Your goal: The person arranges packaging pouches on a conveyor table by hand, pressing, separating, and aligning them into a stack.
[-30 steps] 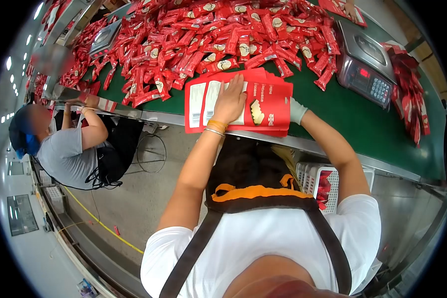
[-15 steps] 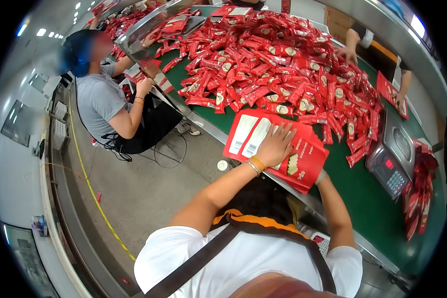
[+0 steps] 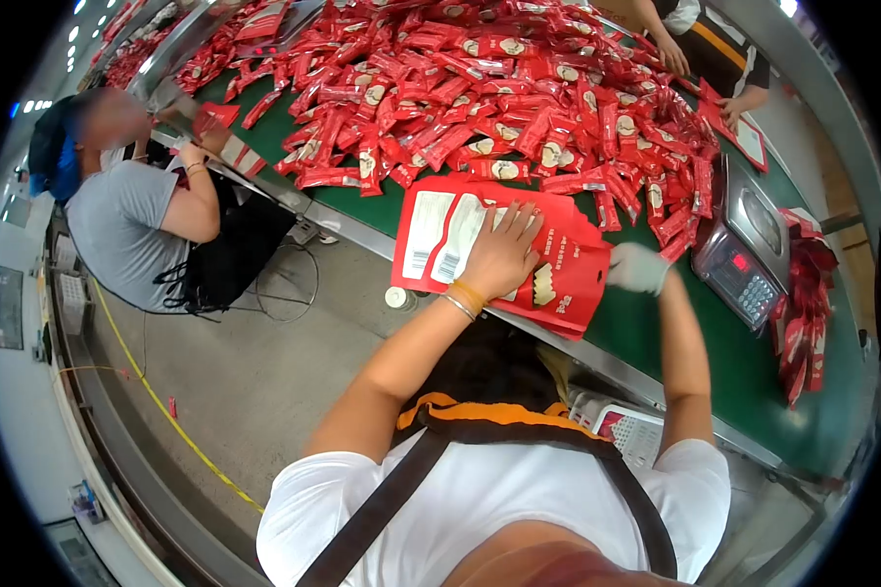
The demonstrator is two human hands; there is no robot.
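My left hand (image 3: 499,252) lies flat with its fingers spread on a stack of red printed packaging pouches (image 3: 579,256). The pouches rest at the near edge of the green table, white label panels and barcodes facing up on the left. A yellow band and a bracelet circle my left wrist. At the right edge of the stack is my right hand (image 3: 639,268), in a whitish glove. Its fingers point toward the pouch edge but are blurred, so their grip is unclear. Just beyond the stack spreads a large heap of small red wrapped packets (image 3: 480,93).
A digital scale (image 3: 741,259) with a lit red display stands on the green table (image 3: 646,318), right of my right hand. More red packets (image 3: 808,313) lie beyond it. A seated co-worker (image 3: 132,210) is at left; another person's hands (image 3: 739,106) hold a pouch at far right.
My right hand has come up from the stack's lower right corner to its right edge. My left hand stays flat on the pouches. The whole view has shifted.
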